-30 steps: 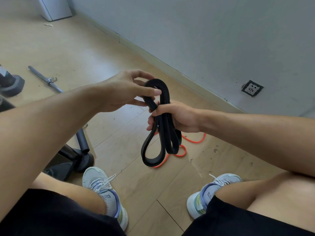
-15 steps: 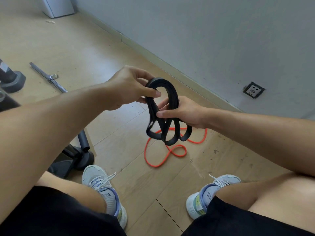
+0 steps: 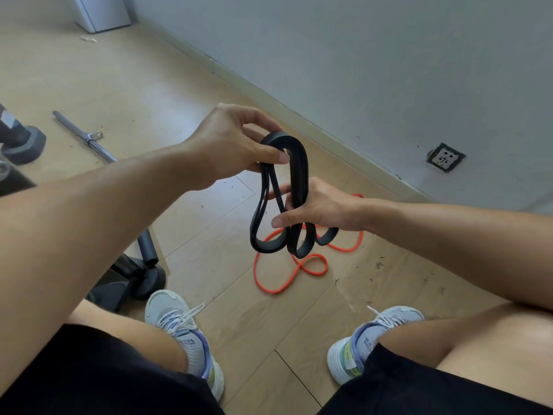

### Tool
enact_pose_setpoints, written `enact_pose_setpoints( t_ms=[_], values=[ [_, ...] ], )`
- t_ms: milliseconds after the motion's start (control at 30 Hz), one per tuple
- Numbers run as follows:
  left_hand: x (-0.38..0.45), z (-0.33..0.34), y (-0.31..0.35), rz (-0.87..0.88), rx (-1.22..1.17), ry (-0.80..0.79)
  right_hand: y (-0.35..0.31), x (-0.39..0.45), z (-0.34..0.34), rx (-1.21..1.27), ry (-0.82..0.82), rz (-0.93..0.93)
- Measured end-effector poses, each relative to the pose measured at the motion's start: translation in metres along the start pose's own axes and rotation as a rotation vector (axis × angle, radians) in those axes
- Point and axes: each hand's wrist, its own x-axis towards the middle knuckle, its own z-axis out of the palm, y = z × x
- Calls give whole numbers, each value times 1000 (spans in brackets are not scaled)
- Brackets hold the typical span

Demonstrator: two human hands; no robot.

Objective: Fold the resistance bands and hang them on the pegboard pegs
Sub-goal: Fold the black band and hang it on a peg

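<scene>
A: Head view. What do the hands hold?

B: The left hand (image 3: 230,145) pinches the top bend of a flat black rubber resistance band (image 3: 294,190) between thumb and fingertips. The right hand (image 3: 314,205) grips the gathered strands lower down, its fingers curled round them and the thumb pointing left across the bundle. The band hangs in the air between the hands, above the pale wooden plank floor (image 3: 209,70); its lower loops dangle free below the right hand, splayed rather than aligned.

A: Where is the other band?

B: A thin orange rubber resistance band (image 3: 287,277) lies loose on the floor just below the black one, partly hidden behind it, near the grey wall (image 3: 389,70). Neither hand touches it.

A: What else appears?

B: A metal bar (image 3: 83,133) lies on the floor at left, beside dark equipment bases. A wall socket (image 3: 446,157) sits low on the wall. Two pale trainers and dark shorts fill the lower edge. No pegboard is in view.

A: Which step is in hand?

B: By judgement, the folding of the first band, about midway: the top bend is formed, the lower loops are not yet gathered.

A: What does the next move call for?

B: Probably drawing the dangling loops up into one even bundle, with the top pinch kept firm so that the springy strands do not slip apart. Hanging it, and folding the orange band, remain undone.
</scene>
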Motion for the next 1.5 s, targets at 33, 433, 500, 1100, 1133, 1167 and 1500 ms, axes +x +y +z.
enact_pose_setpoints(
  t_ms=[33,433,500,1100,1133,1167,1500],
  values=[
    [0,1,0,-1,-21,11,0,1,2,5,20,4],
    [2,2,3,-18,-250,111,-15,10,12,176,175,11],
    [4,-4,2,-44,-223,92,-14,9,9,148,151,30],
    [2,18,-25,-173,853,-422,-3,-8,-10,-643,-176,-16],
    [2,21,-27,-189,881,-476,-4,-8,-8,-640,-193,-26],
    [1,23,-29,-215,910,-534,-4,-7,-7,-631,-202,-35],
    [3,16,-24,-360,844,-701,-8,-8,-13,-495,-245,-27]
  ],
)
